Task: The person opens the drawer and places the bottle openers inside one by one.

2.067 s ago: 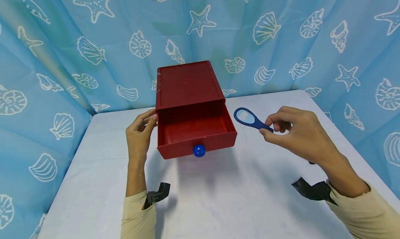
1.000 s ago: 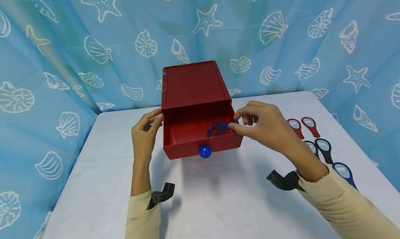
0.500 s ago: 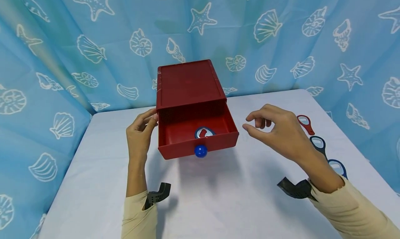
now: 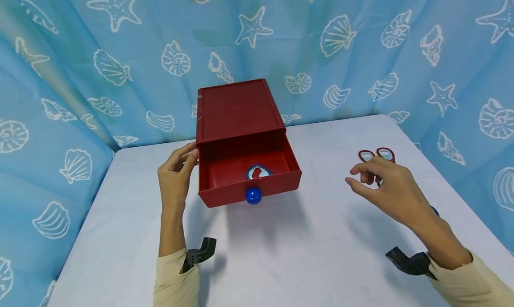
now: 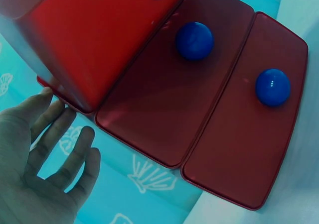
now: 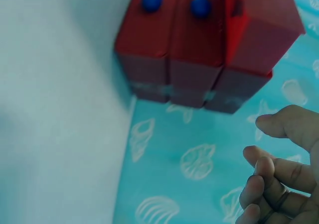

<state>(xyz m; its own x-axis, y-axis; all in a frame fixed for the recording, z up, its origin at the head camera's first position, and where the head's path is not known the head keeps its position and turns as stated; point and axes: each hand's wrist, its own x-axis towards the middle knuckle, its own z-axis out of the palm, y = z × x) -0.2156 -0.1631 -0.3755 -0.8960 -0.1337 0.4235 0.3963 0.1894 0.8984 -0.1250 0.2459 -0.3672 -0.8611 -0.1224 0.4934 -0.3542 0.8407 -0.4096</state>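
A dark red drawer cabinet (image 4: 238,108) with blue round knobs stands on the table, its top drawer (image 4: 222,198) pulled out. In that drawer lies a blue-rimmed magnifying glass (image 4: 259,172), partly hidden by the drawer front. At the cabinet's left side is my left hand (image 4: 175,177), thumb and fingertips right at its edge by the drawer opening. My right hand (image 4: 389,188) hovers over the right part of the table, holding nothing, thumb and index finger apart. Beyond it show two red magnifying glasses, one left (image 4: 366,155) and one right (image 4: 386,154).
Two lower closed drawers show in the left wrist view, with a middle knob (image 5: 195,41) and a bottom knob (image 5: 273,87). A blue rim (image 4: 435,211) peeks out behind my right wrist. A blue seashell curtain (image 4: 257,52) hangs behind the white table (image 4: 132,200).
My right hand carried the blue magnifying glass left into the open drawer, let it go, then moved back right over the other magnifying glasses. My left hand stayed at the cabinet's side.
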